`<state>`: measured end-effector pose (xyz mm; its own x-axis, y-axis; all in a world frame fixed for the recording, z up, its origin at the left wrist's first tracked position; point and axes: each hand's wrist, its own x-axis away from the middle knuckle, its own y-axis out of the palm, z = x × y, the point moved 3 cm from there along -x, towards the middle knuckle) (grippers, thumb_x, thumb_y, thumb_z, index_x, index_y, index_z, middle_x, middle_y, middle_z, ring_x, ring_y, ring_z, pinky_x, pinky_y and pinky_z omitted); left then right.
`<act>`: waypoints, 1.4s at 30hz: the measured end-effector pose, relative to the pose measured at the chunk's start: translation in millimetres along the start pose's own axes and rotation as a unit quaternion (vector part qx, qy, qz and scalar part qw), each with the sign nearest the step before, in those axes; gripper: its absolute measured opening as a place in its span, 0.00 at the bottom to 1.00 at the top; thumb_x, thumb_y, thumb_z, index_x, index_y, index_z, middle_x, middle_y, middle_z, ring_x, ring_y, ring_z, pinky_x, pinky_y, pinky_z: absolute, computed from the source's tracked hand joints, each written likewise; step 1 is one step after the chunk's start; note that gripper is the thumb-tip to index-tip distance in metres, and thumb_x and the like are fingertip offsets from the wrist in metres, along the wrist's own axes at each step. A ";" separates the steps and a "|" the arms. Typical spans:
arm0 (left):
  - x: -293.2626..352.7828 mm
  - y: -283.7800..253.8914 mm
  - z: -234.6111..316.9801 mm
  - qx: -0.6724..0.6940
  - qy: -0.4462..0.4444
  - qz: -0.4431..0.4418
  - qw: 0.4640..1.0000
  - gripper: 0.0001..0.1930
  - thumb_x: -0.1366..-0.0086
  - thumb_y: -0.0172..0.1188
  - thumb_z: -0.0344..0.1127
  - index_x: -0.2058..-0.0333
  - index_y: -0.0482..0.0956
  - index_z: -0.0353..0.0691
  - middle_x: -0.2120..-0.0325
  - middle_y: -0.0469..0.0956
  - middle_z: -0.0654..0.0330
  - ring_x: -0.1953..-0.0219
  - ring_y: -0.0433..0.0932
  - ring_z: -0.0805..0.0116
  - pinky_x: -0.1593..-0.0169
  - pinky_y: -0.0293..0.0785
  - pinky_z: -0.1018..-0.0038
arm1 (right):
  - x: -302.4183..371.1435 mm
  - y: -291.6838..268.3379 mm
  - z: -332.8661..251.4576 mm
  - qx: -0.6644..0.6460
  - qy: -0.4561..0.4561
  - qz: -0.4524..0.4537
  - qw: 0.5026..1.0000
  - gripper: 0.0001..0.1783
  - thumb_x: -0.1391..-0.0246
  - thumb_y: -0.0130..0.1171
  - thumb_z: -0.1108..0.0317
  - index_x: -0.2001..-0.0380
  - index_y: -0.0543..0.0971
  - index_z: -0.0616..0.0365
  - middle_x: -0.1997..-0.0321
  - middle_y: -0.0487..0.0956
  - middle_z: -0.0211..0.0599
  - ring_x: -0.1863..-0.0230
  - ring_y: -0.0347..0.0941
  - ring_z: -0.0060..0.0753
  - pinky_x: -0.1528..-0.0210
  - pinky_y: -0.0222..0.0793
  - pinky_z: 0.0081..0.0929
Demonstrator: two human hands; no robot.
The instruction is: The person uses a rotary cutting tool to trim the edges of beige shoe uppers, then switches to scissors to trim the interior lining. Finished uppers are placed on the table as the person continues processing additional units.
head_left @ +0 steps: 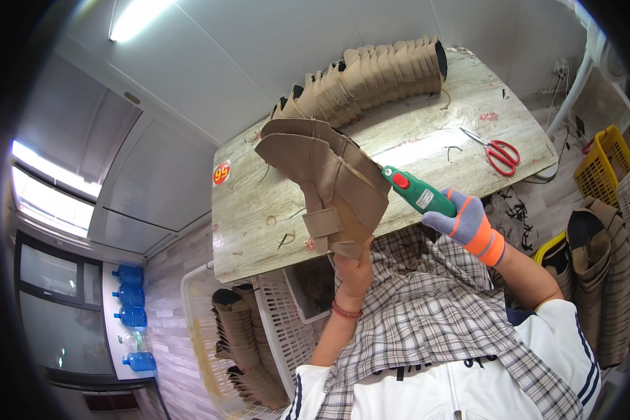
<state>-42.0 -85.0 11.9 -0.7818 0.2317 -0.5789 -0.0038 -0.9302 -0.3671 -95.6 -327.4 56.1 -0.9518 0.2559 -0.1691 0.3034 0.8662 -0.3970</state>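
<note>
My left hand [353, 273], bare with a red bead bracelet at the wrist, is closed on the lower end of a brown suede-like boot upper [329, 164]. The piece stands raised over the near part of the table, its strap tab facing me. My right hand [469, 225] wears a grey and orange glove. It grips a green handheld electric tool [421, 194] with a red button. The tool's tip is at the right edge of the boot upper; whether it touches cannot be made out.
On the pale wooden table [248, 241] lie red-handled scissors [501, 155], thread scraps and a long nested stack of boot uppers [378, 77]. A white basket [287, 329] holding more uppers is at lower left. More stacked uppers [595, 280] and a yellow basket [600, 164] stand at right.
</note>
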 end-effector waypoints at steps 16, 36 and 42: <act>41.5 -19.2 -11.1 -0.284 0.124 -0.096 0.946 0.15 0.44 0.57 0.21 0.57 0.79 0.32 0.59 0.79 0.45 0.56 0.77 0.42 0.51 0.71 0.56 | -29.0 4.8 -15.4 -0.155 0.101 -0.083 0.979 0.25 0.50 0.67 0.45 0.72 0.78 0.61 0.85 0.70 0.24 0.85 0.65 0.15 0.82 0.59 0.18; -80.4 -130.9 18.2 0.269 -0.111 0.180 0.940 0.20 0.40 0.63 0.22 0.48 0.77 0.37 0.53 0.80 0.60 0.54 0.78 0.69 0.46 0.72 0.72 | -9.9 1.4 14.0 -0.056 0.062 -0.053 0.995 0.25 0.54 0.72 0.52 0.64 0.79 0.63 0.79 0.78 0.30 0.77 0.71 0.17 0.73 0.68 0.22; -78.9 -54.8 3.3 0.499 -0.171 0.074 0.847 0.19 0.38 0.61 0.24 0.48 0.76 0.38 0.52 0.79 0.58 0.51 0.79 0.62 0.46 0.76 0.64 | -5.0 2.9 -13.4 -0.051 0.018 -0.064 0.996 0.28 0.56 0.73 0.48 0.63 0.79 0.62 0.78 0.79 0.30 0.76 0.72 0.17 0.72 0.69 0.22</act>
<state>17.8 -53.3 80.1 -0.9539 0.1538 -0.2578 -0.2811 -0.7594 0.5868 -90.6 -320.5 67.9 -0.9839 0.1545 -0.0902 0.1755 0.9314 -0.3189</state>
